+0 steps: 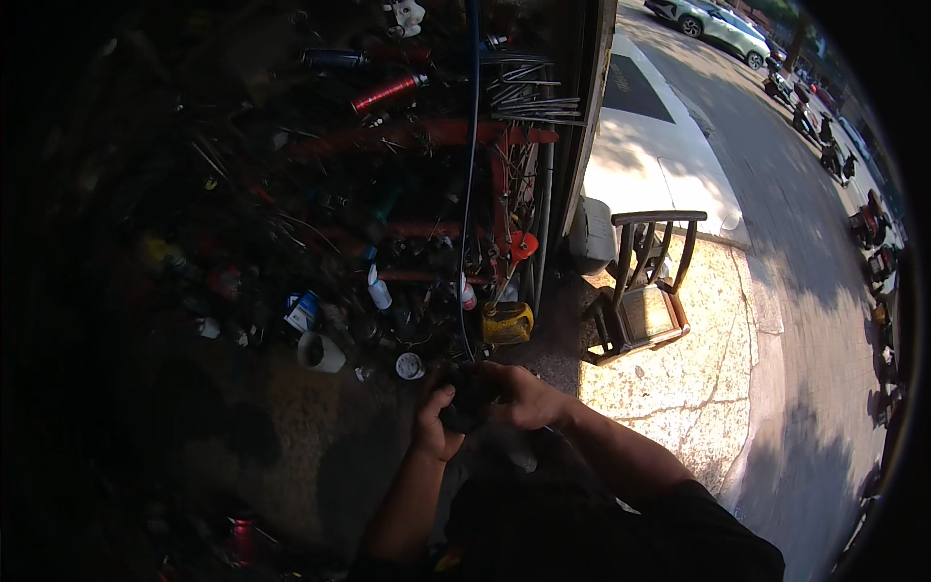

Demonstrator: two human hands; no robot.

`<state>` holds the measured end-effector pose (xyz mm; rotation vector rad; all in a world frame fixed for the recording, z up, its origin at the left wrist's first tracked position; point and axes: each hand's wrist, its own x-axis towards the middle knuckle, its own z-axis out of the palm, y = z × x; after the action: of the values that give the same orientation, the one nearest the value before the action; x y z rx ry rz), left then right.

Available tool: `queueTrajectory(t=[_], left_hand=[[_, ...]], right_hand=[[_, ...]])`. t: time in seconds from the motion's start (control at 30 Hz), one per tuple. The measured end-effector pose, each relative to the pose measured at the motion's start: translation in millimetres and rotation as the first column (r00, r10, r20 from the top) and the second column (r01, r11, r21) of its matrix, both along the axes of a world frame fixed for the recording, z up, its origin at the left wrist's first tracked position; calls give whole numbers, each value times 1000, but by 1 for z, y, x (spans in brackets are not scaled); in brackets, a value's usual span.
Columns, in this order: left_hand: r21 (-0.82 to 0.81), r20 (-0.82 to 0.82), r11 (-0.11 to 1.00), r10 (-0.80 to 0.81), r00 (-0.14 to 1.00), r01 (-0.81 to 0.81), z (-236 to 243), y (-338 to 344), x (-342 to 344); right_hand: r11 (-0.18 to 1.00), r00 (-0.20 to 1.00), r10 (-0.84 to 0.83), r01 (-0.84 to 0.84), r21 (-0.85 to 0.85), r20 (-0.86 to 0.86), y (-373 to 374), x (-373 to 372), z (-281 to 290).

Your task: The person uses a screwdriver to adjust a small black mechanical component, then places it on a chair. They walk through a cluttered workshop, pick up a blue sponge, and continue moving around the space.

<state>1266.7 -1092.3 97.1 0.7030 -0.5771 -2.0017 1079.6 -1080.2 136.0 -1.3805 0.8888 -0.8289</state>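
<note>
Close together in front of my body, both hands are on a dark object (468,403) whose kind is lost in shadow. My left hand (433,422) is closed around its left side, thumb up along it. From the right, my right hand (524,396) grips it with bent fingers, which the shade partly hides. A dark hose or cable (470,184) hangs down from above and ends at the hands; whether it joins the object I cannot tell.
Just beyond the hands stand a small round white tub (409,366), a pale cup-like container (320,353) and a yellow container (508,322). A cluttered red rack (417,136) fills the shade. To the right, a wooden chair (650,301) sits on sunlit pavement beside the street.
</note>
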Motion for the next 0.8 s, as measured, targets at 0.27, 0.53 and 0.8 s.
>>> queueTrajectory(t=[0.27,0.53,0.8], left_hand=[[115,55,952,278,959,-283,-12,0,24],[254,101,805,529,843,-536,-17,0,12],[298,105,755,582,807,-584,-4,-37,-11]], right_hand=[[1000,985,-8,6,-9,-170,-37,-50,7],[991,952,-91,116,71,-292,-55,-151,-71],[998,897,28,1,66,-442,-100,-148,-82]])
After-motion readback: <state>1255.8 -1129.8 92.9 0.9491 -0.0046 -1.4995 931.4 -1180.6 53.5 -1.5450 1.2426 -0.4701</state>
